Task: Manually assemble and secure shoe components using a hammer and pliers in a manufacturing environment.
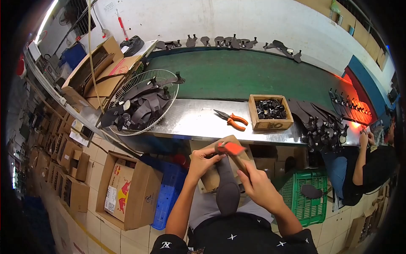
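A dark grey shoe sole (228, 195) lies lengthwise over a wooden board (208, 180) at my lap, its rounded front end toward me. My left hand (202, 164) is closed at the sole's far, narrow end, thumb and fingers pinched there. Whether a small part sits between those fingertips is hidden by the hammer head. My right hand (260, 188) grips the wooden handle of a hammer (230, 148), whose red-painted head hangs above the sole's far end, close to my left fingertips.
Orange-handled pliers (233, 120) and a wooden box (270, 123) of small black parts lie on the metal ledge before the green belt (245, 72). A wire basket (170, 103) of soles stands left, more soles (317, 122) right. A co-worker (374, 165) sits beside a green crate (304, 180).
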A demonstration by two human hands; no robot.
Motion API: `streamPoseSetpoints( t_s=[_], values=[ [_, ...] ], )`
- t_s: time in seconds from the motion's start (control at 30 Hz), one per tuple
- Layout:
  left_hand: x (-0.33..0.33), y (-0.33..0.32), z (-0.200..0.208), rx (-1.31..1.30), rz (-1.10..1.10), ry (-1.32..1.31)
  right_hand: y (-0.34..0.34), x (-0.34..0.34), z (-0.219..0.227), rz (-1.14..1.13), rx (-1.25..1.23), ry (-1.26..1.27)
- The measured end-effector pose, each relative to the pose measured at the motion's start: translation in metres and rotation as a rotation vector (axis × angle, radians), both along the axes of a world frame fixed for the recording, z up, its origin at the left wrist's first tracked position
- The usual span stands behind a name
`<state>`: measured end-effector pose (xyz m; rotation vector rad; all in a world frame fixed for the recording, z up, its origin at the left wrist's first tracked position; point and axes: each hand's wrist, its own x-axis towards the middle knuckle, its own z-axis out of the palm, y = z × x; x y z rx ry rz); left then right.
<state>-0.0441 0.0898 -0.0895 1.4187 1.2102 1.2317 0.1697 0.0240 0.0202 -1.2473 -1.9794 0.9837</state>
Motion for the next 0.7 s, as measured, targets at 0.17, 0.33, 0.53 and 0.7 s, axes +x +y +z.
streamPoseSetpoints(
  t_s=[0.17, 0.33, 0.53, 0.7],
  values=[
    [0.003, -0.002, 0.000, 0.043, 0.028, 0.021, -0.002, 0.000, -0.006, -0.006, -0.020, -0.090],
    [-0.005, -0.003, -0.007, -0.007, -0.080, -0.032, 0.001, 0.004, -0.006, 0.057, 0.016, -0.062],
    [0.003, -0.017, 0.009, 0.181, 0.008, 0.695, -0.029, 0.025, -0.009, -0.034, 0.282, 0.115],
    [-0.009, -0.007, -0.007, 0.130, 0.018, 0.753, -0.005, 0.008, -0.017, 0.100, 0.148, -0.095]
  ],
)
